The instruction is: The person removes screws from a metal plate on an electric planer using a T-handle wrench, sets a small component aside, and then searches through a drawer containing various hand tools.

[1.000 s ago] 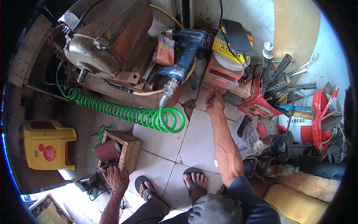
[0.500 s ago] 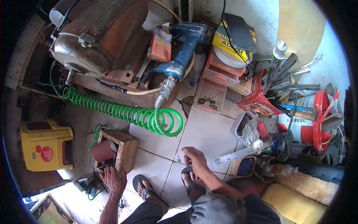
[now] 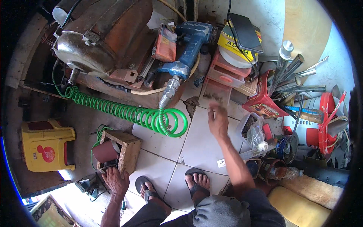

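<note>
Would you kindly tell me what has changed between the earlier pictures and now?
The lower drawer, closed at first, now stands pulled out. The right hand left it, drew back, then reached forward toward it again; whether they touch is unclear. The left hand stays at the wooden box, and the yellow stool has not moved.

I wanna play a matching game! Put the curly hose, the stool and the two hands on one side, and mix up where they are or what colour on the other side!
Column one:
1. curly hose
2. stool
3. left hand
4. right hand

Column two:
A. close to the pulled-out drawer
B. bright green
C. at the wooden box
D. yellow with a round red patch

Right pairs: 1-B, 2-D, 3-C, 4-A
</note>
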Available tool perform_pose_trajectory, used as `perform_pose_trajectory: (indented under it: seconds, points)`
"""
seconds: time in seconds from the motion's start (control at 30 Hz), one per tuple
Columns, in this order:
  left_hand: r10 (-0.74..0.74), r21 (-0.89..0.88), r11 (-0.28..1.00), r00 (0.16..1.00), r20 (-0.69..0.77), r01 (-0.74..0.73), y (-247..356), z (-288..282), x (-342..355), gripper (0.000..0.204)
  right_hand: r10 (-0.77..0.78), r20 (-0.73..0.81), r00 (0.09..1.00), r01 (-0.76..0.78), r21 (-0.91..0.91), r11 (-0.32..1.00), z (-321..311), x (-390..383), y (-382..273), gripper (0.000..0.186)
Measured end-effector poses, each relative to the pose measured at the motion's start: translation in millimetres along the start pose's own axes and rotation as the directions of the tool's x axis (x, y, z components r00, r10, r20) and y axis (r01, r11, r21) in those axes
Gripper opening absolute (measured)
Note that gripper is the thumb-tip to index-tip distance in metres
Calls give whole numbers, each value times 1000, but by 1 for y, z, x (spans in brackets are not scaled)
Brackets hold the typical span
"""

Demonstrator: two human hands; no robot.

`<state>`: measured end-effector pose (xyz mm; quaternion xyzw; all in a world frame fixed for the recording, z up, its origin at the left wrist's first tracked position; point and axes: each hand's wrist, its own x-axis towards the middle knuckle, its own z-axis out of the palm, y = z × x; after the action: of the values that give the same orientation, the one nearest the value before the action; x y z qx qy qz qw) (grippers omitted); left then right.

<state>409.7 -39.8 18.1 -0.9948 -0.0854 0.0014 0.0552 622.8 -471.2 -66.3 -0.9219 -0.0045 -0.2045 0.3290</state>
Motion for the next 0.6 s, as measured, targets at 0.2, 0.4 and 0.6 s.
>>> perform_pose_trajectory:
  seconds: [0.2, 0.4, 0.6]
  points:
    - [8, -34, 999, 1000, 18, -7, -2, -2, 0, 41, -30, -93, 995, 30, -1, 1000, 16, 59, 27, 35]
    - [3, 4, 1000, 1000, -29, -3, -1, 0, -1, 43, 653, 533, 538, -651, 755, -79, 43, 52, 48, 18]
    - [-20, -18, 1000, 999, 30, 21, 2, -3, 0, 39, 726, 532, 437, -330, 845, -421, 75, 73, 47, 10]
